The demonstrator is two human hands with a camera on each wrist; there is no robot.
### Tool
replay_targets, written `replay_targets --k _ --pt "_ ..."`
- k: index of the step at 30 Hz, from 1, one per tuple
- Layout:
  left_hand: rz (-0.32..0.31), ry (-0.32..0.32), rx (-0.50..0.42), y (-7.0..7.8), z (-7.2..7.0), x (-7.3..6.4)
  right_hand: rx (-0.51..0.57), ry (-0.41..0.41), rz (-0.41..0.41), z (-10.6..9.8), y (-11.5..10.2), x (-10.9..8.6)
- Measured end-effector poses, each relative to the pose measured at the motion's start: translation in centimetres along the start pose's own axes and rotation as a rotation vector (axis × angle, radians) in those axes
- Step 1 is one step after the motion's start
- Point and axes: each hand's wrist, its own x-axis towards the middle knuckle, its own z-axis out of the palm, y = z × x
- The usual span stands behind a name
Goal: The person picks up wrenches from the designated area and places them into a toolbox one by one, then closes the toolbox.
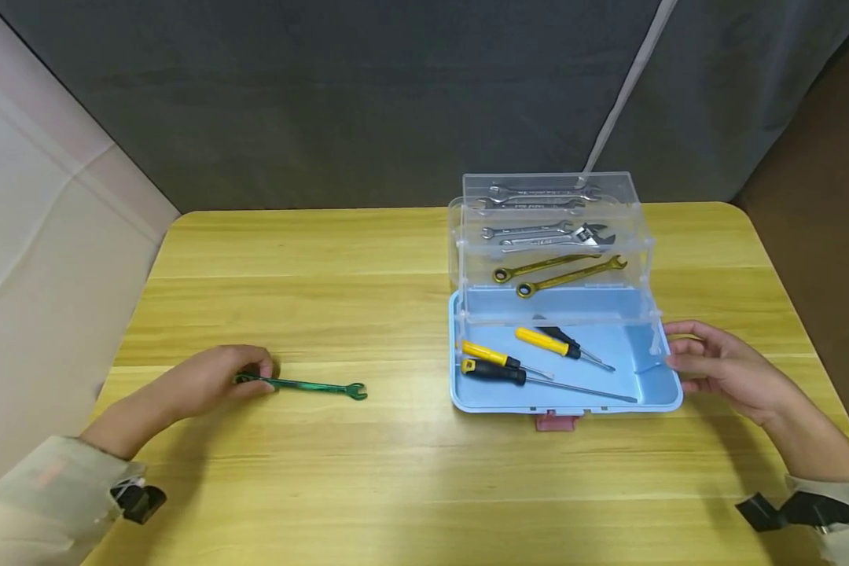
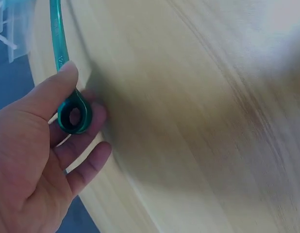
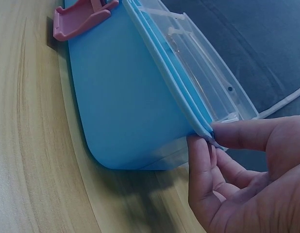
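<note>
On the left of the table, my left hand (image 1: 229,373) pinches a green combination wrench (image 1: 318,386) near its ring end. In the left wrist view the thumb lies on the wrench (image 2: 59,41) just above the ring, with fingers behind it. My right hand (image 1: 725,365) is at the right side of a light blue toolbox (image 1: 651,369). The right wrist view shows its thumb and forefinger pinching the toolbox rim (image 3: 164,70). Inside the box lie a long black-handled screwdriver (image 1: 495,371) and yellow-handled screwdrivers (image 1: 538,339).
Clear trays (image 1: 637,228) stand raised behind the box, holding several silver wrenches (image 1: 527,230), an adjustable wrench (image 1: 594,234) and two gold wrenches (image 1: 573,277). A pink latch (image 1: 556,422) hangs at the box front. Dark cloth (image 1: 325,102) rises behind the wooden table (image 1: 325,275).
</note>
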Motion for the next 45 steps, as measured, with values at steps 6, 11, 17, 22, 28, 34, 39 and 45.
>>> replay_targets --k 6,11,17,22,28,34,39,45 --pt "0.023 0.086 -0.182 0.0 -0.1 0.0 -0.003 0.008 0.002 0.1 0.0 0.0" --pt "0.076 0.181 -0.256 -0.1 0.0 0.1 -0.018 0.023 0.014 0.1 0.0 0.0" --pt "0.051 0.255 -0.308 0.3 0.6 0.5 -0.011 0.016 0.001 0.0 0.2 -0.1" --pt "-0.005 0.290 -0.362 0.7 1.6 1.1 0.004 -0.009 -0.016 -0.1 0.3 -0.1" --pt "-0.089 0.330 -0.445 1.3 2.7 1.4 -0.004 0.001 -0.015 -0.1 0.3 0.0" --pt "-0.101 0.357 -0.569 2.4 2.9 1.8 0.009 -0.006 -0.023 0.0 0.3 0.1" --pt "-0.083 0.419 -0.549 4.8 1.7 2.5 0.005 -0.001 -0.021 0.0 0.2 0.0" --pt "-0.082 0.456 -0.501 7.9 -0.3 3.6 0.023 -0.013 -0.033 0.0 0.2 0.1"
